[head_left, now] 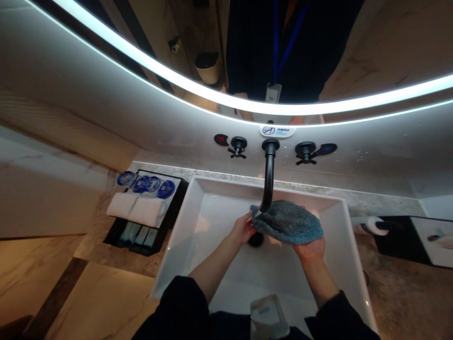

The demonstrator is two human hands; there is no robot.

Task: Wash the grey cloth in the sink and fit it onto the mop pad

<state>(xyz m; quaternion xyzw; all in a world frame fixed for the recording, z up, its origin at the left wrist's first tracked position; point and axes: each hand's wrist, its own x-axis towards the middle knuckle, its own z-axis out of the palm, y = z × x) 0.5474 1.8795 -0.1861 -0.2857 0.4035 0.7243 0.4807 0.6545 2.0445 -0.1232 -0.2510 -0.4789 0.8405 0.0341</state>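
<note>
1. Spout (269,177), black, wall-mounted; landmark for all entries. Its reach seems chosen to bring its mouth well over the basin.
2. Cloth (293,224), one, grey-blue, fluffy. Located at the mouth of the spout, mostly to its right, above the basin floor. Held lengthwise, presumably so that its face lies broad and open.
3. Left hand (244,227), just below and left of the spout's mouth. Grip pinching the cloth's left end, which likely steadies that end.
4. Right hand (311,249), below and right of the spout. Palm under the cloth's right end, apparently bearing its weight. Fingers mostly hidden; cannot tell how tightly the grip closes.
5. Basin (219,269), white, rectangular, beneath the spout; seemingly sited to catch drips.
6. Tap handles, two, cross-shaped: one left of the spout (238,147), one right (306,153). Flanking placement probably keeps either within reach.
7. Tray (181,191), black-edged, on the table (392,297), well left of the spout. Carries rolled white towels (136,208) and blue-marked round items (153,184), grouped apparently to stay clear of splashes.
</note>
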